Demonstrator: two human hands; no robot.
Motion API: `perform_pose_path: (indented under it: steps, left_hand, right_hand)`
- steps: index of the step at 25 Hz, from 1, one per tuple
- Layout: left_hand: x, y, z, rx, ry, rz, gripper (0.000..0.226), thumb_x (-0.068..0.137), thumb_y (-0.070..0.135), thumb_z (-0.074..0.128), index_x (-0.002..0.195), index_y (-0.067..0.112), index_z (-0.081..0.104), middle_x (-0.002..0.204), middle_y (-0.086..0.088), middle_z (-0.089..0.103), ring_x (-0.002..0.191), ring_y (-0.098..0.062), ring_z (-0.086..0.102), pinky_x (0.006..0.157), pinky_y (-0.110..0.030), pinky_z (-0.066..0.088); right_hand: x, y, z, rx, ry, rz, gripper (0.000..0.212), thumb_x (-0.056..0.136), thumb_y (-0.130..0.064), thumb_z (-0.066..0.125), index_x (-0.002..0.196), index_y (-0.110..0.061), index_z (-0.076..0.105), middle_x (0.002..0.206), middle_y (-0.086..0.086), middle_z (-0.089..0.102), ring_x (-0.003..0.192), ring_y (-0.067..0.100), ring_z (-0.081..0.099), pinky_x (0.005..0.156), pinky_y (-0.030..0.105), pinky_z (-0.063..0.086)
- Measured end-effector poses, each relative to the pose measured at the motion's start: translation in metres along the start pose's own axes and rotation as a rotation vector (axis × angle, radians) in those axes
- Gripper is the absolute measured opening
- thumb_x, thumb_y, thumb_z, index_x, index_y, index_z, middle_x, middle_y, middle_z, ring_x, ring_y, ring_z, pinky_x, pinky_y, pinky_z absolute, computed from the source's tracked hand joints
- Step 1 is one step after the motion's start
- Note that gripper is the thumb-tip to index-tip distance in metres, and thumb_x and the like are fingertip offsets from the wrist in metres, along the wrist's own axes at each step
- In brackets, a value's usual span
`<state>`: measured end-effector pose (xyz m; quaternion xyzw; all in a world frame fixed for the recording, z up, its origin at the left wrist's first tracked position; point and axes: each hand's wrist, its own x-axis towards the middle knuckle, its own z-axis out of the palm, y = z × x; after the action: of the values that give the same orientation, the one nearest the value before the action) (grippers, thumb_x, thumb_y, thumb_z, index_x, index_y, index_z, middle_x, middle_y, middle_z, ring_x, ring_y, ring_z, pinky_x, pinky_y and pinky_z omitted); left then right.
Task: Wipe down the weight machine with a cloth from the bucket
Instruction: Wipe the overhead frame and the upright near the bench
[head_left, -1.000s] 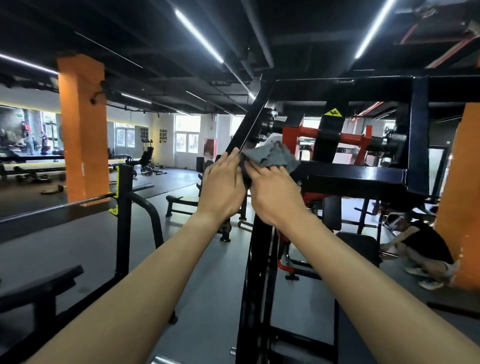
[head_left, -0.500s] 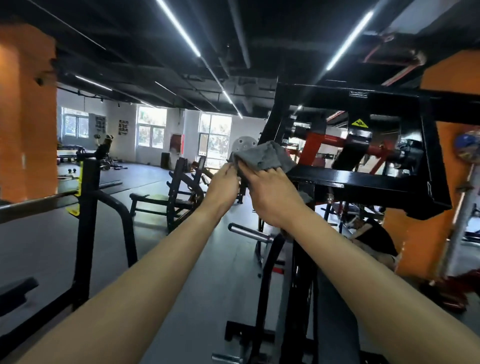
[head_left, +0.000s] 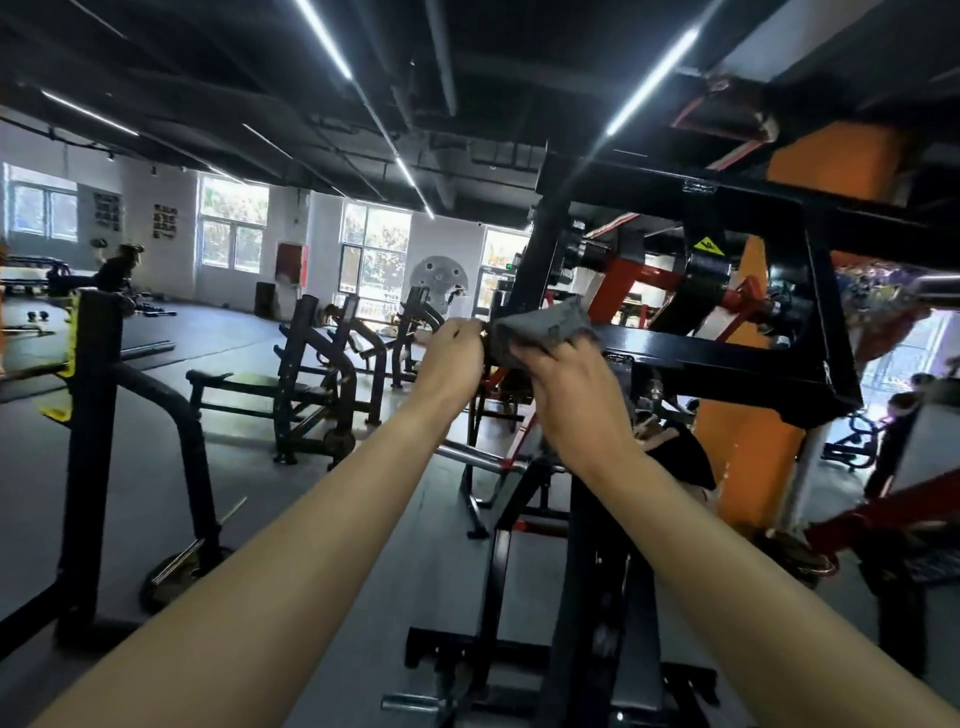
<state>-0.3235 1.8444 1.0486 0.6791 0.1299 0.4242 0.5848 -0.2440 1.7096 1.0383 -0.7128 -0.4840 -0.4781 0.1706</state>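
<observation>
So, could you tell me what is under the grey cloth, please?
The cloth drapes over the corner of the weight machine's black frame, gripped by the right hand. The metal directly beneath it is hidden.

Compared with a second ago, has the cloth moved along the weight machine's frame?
No. The grey cloth still lies at the left end of the black crossbar, where it meets the slanted upright; only the view has shifted.
</observation>
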Motion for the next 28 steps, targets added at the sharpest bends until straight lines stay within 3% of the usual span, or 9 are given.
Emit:
perform_pose_path:
  steps: [2, 5, 9, 12, 15, 18, 23, 25, 28]
  left_hand:
    - [0.002, -0.001, 0.003, 0.003, -0.006, 0.007, 0.049, 0.094, 0.046, 0.036, 0.123, 0.018, 0.064, 0.117, -0.005, 0.069, 0.107, -0.022, 0.066, 0.101, -0.049, 0.051]
    - [0.008, 0.004, 0.004, 0.051, -0.028, 0.029, 0.052, 0.099, 0.050, 0.035, 0.125, 0.014, 0.062, 0.119, -0.006, 0.067, 0.108, -0.022, 0.063, 0.089, -0.039, 0.048]
    - [0.011, 0.002, 0.011, 0.163, -0.045, 0.072, 0.044, 0.109, 0.043, 0.036, 0.137, 0.013, 0.052, 0.126, -0.002, 0.057, 0.116, -0.019, 0.054, 0.092, -0.032, 0.038]
    - [0.014, -0.005, 0.011, 0.243, -0.077, 0.147, 0.046, 0.109, 0.048, 0.032, 0.137, 0.015, 0.048, 0.134, -0.010, 0.055, 0.122, -0.027, 0.056, 0.104, -0.044, 0.045]
    - [0.017, -0.008, 0.011, 0.238, -0.087, 0.162, 0.041, 0.107, 0.049, 0.031, 0.128, 0.018, 0.047, 0.132, -0.016, 0.052, 0.118, -0.031, 0.057, 0.103, -0.052, 0.047]
    - [0.017, -0.012, 0.011, 0.179, -0.097, 0.152, 0.031, 0.109, 0.046, 0.032, 0.120, 0.019, 0.045, 0.131, -0.016, 0.050, 0.111, -0.026, 0.056, 0.090, -0.038, 0.047]
    - [0.016, -0.011, 0.003, 0.217, -0.151, 0.150, 0.035, 0.110, 0.048, 0.032, 0.125, 0.018, 0.045, 0.129, -0.005, 0.051, 0.114, -0.014, 0.056, 0.083, -0.022, 0.044]
    - [0.015, -0.008, 0.001, 0.259, -0.165, 0.183, 0.034, 0.110, 0.046, 0.032, 0.124, 0.018, 0.044, 0.130, -0.006, 0.050, 0.113, -0.012, 0.055, 0.086, -0.024, 0.043]
    - [0.016, -0.011, 0.003, 0.229, -0.165, 0.188, 0.031, 0.109, 0.048, 0.033, 0.119, 0.020, 0.044, 0.131, -0.010, 0.051, 0.117, -0.016, 0.056, 0.103, -0.040, 0.046]
  right_hand:
    - [-0.003, -0.003, -0.008, -0.037, 0.086, 0.109, 0.035, 0.087, -0.004, 0.071, 0.118, -0.019, 0.075, 0.119, 0.004, 0.065, 0.107, 0.028, 0.057, 0.072, 0.042, 0.058]
    - [0.015, -0.015, -0.014, 0.056, 0.152, 0.181, 0.021, 0.090, -0.020, 0.071, 0.111, -0.020, 0.074, 0.109, -0.002, 0.067, 0.086, 0.021, 0.066, 0.063, 0.030, 0.049]
    - [0.023, -0.026, 0.002, 0.019, -0.067, 0.132, 0.019, 0.087, -0.013, 0.065, 0.105, -0.017, 0.068, 0.100, 0.002, 0.072, 0.084, 0.032, 0.070, 0.062, 0.038, 0.051]
    - [0.022, -0.030, 0.006, 0.063, -0.186, 0.118, 0.022, 0.084, -0.001, 0.062, 0.101, -0.013, 0.069, 0.092, 0.005, 0.071, 0.079, 0.031, 0.069, 0.066, 0.041, 0.056]
    - [0.022, -0.028, -0.001, 0.109, -0.179, 0.108, 0.020, 0.084, -0.001, 0.061, 0.098, -0.012, 0.070, 0.088, 0.007, 0.071, 0.078, 0.031, 0.067, 0.068, 0.040, 0.056]
    - [0.017, -0.023, -0.004, 0.096, -0.144, 0.123, 0.021, 0.087, -0.004, 0.059, 0.105, -0.011, 0.067, 0.093, 0.008, 0.071, 0.083, 0.033, 0.067, 0.066, 0.037, 0.050]
    - [0.016, -0.027, 0.023, 0.158, -0.390, 0.212, 0.021, 0.088, 0.002, 0.056, 0.103, -0.007, 0.067, 0.090, 0.017, 0.068, 0.085, 0.039, 0.068, 0.069, 0.040, 0.056]
    - [0.011, -0.030, 0.025, 0.203, -0.288, 0.244, 0.018, 0.090, -0.005, 0.057, 0.104, -0.010, 0.067, 0.089, 0.014, 0.070, 0.082, 0.037, 0.068, 0.067, 0.039, 0.056]
    - [0.006, -0.033, 0.018, 0.212, 0.047, 0.257, 0.016, 0.093, -0.020, 0.060, 0.104, -0.014, 0.070, 0.091, 0.006, 0.074, 0.079, 0.029, 0.069, 0.068, 0.036, 0.054]
